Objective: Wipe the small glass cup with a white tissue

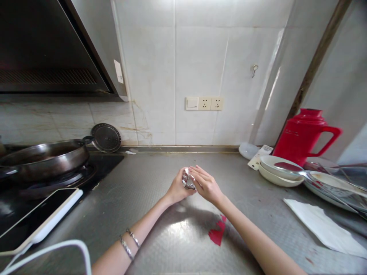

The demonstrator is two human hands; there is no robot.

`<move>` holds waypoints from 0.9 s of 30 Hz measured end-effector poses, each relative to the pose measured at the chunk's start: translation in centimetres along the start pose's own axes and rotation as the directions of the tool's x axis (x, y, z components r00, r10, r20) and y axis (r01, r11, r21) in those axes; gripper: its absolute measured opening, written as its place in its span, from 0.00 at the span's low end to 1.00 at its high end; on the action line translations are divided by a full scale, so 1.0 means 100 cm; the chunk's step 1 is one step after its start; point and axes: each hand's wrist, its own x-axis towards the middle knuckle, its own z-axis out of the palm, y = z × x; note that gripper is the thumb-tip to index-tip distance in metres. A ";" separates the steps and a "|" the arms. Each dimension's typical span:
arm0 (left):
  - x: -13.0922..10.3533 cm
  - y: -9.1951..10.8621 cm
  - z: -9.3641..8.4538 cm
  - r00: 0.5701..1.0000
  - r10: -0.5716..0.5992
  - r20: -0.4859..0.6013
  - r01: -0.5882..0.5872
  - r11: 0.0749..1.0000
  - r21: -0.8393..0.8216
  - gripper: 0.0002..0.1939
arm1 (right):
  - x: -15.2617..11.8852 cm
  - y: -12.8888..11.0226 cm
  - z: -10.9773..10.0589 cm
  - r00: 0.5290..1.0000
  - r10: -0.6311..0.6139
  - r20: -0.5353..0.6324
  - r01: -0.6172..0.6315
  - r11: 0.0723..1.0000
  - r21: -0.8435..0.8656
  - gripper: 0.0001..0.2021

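— What lies closest along the worktop's (160,244) front edge?

— A white cable (57,246) curling at the near left corner, and a flat tablet (40,215) with a dark glass screen and white rim, resting partly on the black hob (106,162). The worktop itself is dimpled steel, with a red scrap (217,233) lying near the front middle.

— And the hands?

— They meet over the middle of the worktop. The left hand (177,187) and right hand (205,185) are both closed around a small crumpled piece of shiny foil (188,180), pinched between them. Two thin metal bangles (129,243) sit on the left forearm.

— To the right?

— A flat white paper napkin (323,227) near the right edge. Behind it, stacked shallow white bowls (279,170), the top one holding something dark red, with a metal spoon (301,172) across it.

— At the back?

— A glossy red plastic jug (304,135) with a handle in the far right corner. On the far left, a wide dark metal pan (43,158) on the burner; I cannot tell what is in it. A round metal lid (106,137) leans against the tiled wall.
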 end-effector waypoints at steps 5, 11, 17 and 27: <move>0.000 -0.010 -0.001 1.000 -0.005 -0.020 0.003 0.997 -0.072 0.43 | -0.001 -0.009 0.005 0.997 -0.075 0.028 0.074 0.997 0.025 0.22; -0.001 0.000 0.001 0.999 -0.038 -0.016 0.038 0.999 0.017 0.39 | -0.003 0.002 0.005 0.991 0.122 -0.062 -0.117 0.989 0.087 0.18; 0.000 -0.005 0.001 0.999 0.031 -0.026 -0.031 1.000 0.001 0.39 | -0.002 -0.008 0.006 0.999 0.037 -0.017 -0.036 0.997 0.063 0.20; -0.004 0.006 0.004 0.999 -0.033 0.027 0.030 0.996 0.084 0.39 | -0.002 0.001 0.004 0.971 0.222 -0.087 -0.206 0.965 0.161 0.15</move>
